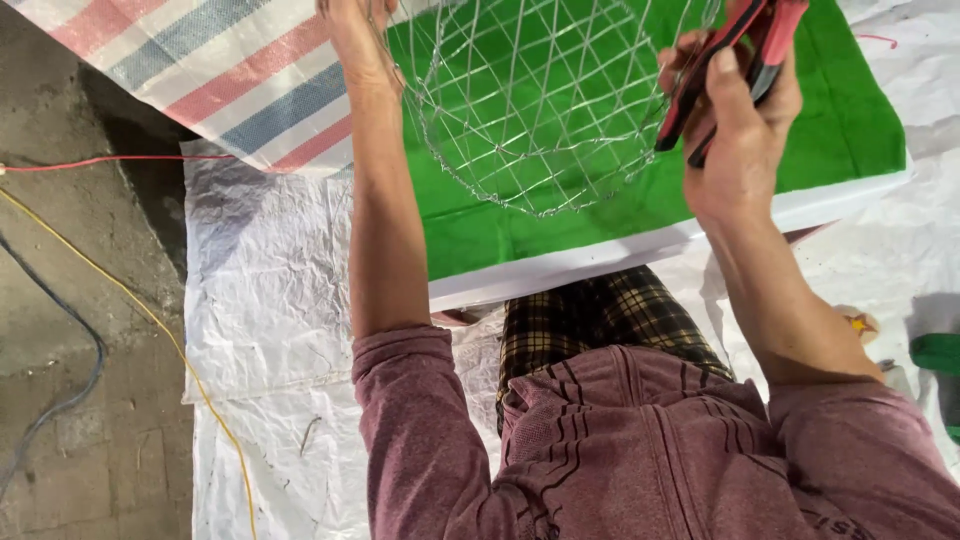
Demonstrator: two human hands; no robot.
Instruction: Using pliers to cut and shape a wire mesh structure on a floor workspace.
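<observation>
While the wire mesh basket (535,110) hangs in the air above the green-topped board (850,130), I note both arms raised toward the top of the view. Left hand (358,40): closed on the basket's left side, fingers hooked into the mesh near the rim; the fingertips run out of view at the top edge, so I cannot tell exactly how many wires are pinched. That grip seems to steady the frame and keep its open weave turned toward the other hand.

Right hand (740,120): wrapped around the red and black handles of a pair of pliers (725,70), fingers curled and pressed together on them. The tool's nose is cut off by the top of the picture, so I cannot see whether it bites on a wire. It sits at the basket's right side, just beside the mesh, which suits working on one strand while the left holds against the pull.

Basket is round-bottomed, made of thin bright wire in a diamond pattern, and clear of the board rather than resting on it; my guess is it is held up for a better look at the joints.

Around: striped tarp (220,70) upper left, white woven sheet (270,290) on the ground, a yellow cable (130,300) and a red cable (100,161) on the concrete at left, a green object (937,352) at the right edge.
</observation>
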